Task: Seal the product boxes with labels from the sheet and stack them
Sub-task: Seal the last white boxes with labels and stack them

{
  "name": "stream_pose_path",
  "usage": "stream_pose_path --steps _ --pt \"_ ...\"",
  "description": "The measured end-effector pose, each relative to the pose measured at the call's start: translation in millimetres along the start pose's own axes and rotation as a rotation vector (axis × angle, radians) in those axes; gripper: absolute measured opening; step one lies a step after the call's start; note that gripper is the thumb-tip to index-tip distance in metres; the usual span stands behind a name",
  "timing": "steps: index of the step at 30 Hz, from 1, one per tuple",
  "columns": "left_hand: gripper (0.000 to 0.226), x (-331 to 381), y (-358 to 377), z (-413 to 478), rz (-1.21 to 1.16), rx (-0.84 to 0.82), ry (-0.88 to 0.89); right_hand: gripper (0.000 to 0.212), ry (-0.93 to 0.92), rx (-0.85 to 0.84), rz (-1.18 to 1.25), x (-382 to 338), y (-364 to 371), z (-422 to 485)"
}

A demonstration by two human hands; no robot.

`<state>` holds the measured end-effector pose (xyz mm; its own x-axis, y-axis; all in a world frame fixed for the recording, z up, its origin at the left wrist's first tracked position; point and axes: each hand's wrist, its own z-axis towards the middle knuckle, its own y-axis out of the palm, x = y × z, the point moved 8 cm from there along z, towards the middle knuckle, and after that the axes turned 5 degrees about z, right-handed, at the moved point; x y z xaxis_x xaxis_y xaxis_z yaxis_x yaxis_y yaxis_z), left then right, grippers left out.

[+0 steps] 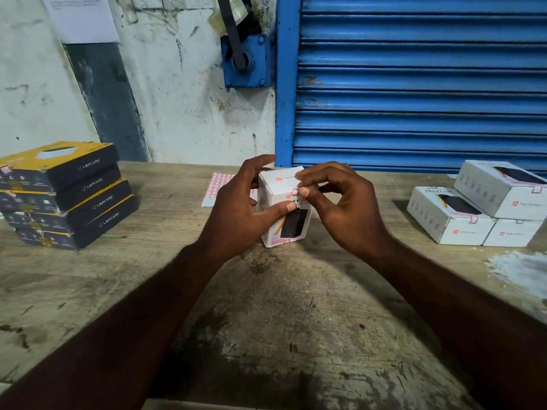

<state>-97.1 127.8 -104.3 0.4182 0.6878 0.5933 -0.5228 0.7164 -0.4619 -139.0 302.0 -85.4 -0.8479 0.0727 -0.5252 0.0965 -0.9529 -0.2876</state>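
Head view: left hand grips upright white cardboard box; right hand pinches small red-edged label onto its flap; slipping could crease it.

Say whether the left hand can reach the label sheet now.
Probably yes: the label sheet lies just behind the left hand with nothing between, though that hand grips the white box.

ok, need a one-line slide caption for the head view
Left hand grips an upright white product box while right hand pinches a label over its top edge, label sheet behind.
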Motion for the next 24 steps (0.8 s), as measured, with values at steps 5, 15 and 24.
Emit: stream_pose_path --steps 5,15,24 --pt "0.076 1.5 -0.4 -0.3 -0.016 0.003 0.002 0.006 -0.128 0.039 -0.134 -13.0 -1.0 -1.2" --pt "0.074 -1.8 -1.8 0.1 -0.06 0.011 -0.037 0.006 -0.196 0.054 -0.2 -27.1 -2.7 -1.5" --pt "0.074 -1.0 -1.0 0.3 -0.073 -0.003 -0.023 0.009 -0.189 0.006 -0.19 -28.7 -0.3 0.8"
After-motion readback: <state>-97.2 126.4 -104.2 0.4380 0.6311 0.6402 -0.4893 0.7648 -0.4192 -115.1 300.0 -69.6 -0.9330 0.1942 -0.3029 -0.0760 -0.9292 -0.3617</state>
